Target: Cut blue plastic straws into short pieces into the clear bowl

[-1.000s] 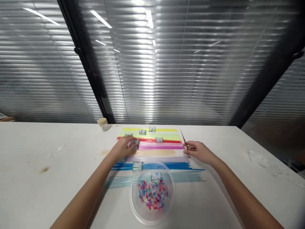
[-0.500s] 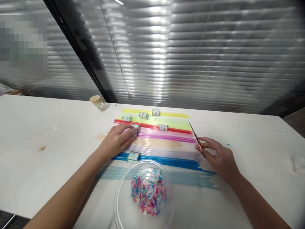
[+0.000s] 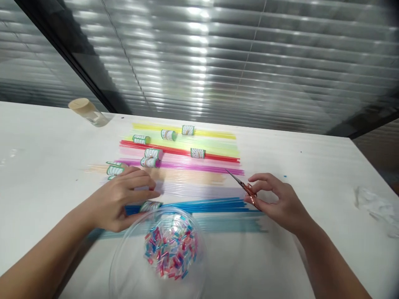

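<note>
My left hand (image 3: 124, 199) reaches over the left part of the rows of thin plastic straws. Its fingers are stretched out and apart from the thumb, around the paper-banded part of the blue straws (image 3: 212, 205); nothing is visibly held. Small scissors (image 3: 244, 185) with copper-coloured handles are in my right hand (image 3: 277, 201), their dark blades pointing up and left over the right ends of the straws. In front, a clear bowl (image 3: 116, 261) holds many short cut pieces (image 3: 171, 249) in red, blue and clear colours.
Beyond lie red straws (image 3: 174, 150), purple straws (image 3: 199, 167) and yellow straws (image 3: 215, 134), several with printed paper bands. A beige-lidded jar (image 3: 89, 112) stands at the back left. Crumpled clear plastic (image 3: 377, 209) lies at the right. Window blinds (image 3: 199, 54) rise behind the white table (image 3: 318, 166).
My left hand has moved from the banded pink and purple straws nearer, to the blue ones, and its fingers have spread. The scissors have moved slightly nearer. The view has shifted.
</note>
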The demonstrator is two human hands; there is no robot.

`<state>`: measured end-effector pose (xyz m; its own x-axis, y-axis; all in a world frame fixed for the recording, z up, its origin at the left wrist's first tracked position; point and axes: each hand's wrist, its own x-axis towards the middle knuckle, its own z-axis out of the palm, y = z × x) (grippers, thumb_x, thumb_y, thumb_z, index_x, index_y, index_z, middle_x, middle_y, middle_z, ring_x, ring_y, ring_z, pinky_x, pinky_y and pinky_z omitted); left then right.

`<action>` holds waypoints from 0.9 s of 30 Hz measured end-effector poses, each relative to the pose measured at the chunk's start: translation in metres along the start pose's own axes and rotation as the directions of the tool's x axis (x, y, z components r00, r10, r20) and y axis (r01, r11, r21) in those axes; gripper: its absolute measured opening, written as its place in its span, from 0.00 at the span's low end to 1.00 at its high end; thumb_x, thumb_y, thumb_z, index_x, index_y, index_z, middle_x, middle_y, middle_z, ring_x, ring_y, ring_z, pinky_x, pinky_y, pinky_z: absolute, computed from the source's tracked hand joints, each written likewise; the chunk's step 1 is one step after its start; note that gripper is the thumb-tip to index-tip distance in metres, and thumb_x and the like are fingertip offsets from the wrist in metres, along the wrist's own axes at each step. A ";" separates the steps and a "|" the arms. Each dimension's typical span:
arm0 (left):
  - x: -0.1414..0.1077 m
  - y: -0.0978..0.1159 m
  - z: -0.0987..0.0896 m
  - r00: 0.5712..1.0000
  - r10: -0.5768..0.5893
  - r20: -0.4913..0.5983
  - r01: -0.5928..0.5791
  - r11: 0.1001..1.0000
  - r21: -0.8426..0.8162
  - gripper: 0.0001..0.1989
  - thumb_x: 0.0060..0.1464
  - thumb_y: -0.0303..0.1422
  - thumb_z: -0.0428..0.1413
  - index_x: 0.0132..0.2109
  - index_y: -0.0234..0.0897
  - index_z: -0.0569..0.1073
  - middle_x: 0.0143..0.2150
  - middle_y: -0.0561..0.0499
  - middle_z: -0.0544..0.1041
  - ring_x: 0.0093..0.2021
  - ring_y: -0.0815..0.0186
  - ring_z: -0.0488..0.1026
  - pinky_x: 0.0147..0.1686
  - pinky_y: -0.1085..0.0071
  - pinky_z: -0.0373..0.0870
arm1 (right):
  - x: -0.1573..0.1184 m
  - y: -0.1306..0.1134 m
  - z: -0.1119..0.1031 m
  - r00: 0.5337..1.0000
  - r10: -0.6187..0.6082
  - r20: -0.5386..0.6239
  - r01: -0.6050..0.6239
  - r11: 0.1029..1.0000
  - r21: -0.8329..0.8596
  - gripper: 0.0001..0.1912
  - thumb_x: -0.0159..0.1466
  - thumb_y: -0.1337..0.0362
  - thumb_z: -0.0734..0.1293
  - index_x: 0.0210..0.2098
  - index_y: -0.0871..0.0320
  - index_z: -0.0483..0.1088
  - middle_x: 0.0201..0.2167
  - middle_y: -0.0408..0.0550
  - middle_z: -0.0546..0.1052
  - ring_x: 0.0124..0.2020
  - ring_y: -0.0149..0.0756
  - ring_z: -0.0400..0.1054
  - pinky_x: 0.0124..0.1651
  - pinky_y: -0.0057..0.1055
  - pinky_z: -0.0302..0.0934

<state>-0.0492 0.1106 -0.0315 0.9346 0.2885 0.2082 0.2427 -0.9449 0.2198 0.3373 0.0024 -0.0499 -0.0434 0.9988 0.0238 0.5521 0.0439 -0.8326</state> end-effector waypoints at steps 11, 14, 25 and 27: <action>0.006 0.007 0.011 0.997 -0.070 -0.038 0.068 0.997 -0.040 0.09 0.59 0.32 0.56 0.47 0.43 0.75 0.38 0.50 0.79 0.38 0.60 0.74 0.41 0.62 0.67 | -0.008 0.010 -0.020 0.987 0.090 0.133 -0.066 0.982 -0.178 0.13 0.57 0.60 0.73 0.28 0.52 0.62 0.27 0.43 0.77 0.32 0.42 0.75 0.30 0.32 0.69; 0.006 0.007 0.012 0.992 -0.109 -0.062 0.102 0.990 -0.096 0.09 0.59 0.30 0.54 0.46 0.42 0.74 0.39 0.50 0.80 0.38 0.61 0.75 0.41 0.63 0.69 | -0.010 0.013 -0.021 0.983 0.112 0.147 -0.083 0.979 -0.187 0.17 0.57 0.60 0.72 0.24 0.52 0.58 0.26 0.43 0.76 0.30 0.42 0.75 0.27 0.31 0.68; 0.004 0.012 0.012 0.950 -0.299 -0.094 0.277 0.941 -0.195 0.08 0.61 0.30 0.49 0.43 0.40 0.72 0.32 0.51 0.78 0.31 0.65 0.74 0.32 0.70 0.70 | -0.010 0.012 -0.013 0.989 0.114 -0.095 -0.114 0.993 0.015 0.22 0.55 0.58 0.74 0.23 0.51 0.54 0.29 0.46 0.81 0.32 0.47 0.80 0.28 0.33 0.75; 0.002 0.012 0.012 0.941 -0.320 -0.108 0.294 0.934 -0.204 0.08 0.61 0.30 0.49 0.43 0.41 0.72 0.33 0.51 0.79 0.32 0.64 0.76 0.33 0.71 0.70 | -0.009 0.016 -0.013 0.981 0.108 -0.159 -0.098 0.993 0.071 0.22 0.55 0.58 0.75 0.23 0.51 0.55 0.28 0.46 0.81 0.31 0.47 0.80 0.28 0.34 0.76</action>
<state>-0.0414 0.0981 -0.0397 0.7736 0.5911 0.2285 0.4485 -0.7655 0.4614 0.3573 -0.0052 -0.0559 0.1493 0.9886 0.0215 0.4928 -0.0555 -0.8684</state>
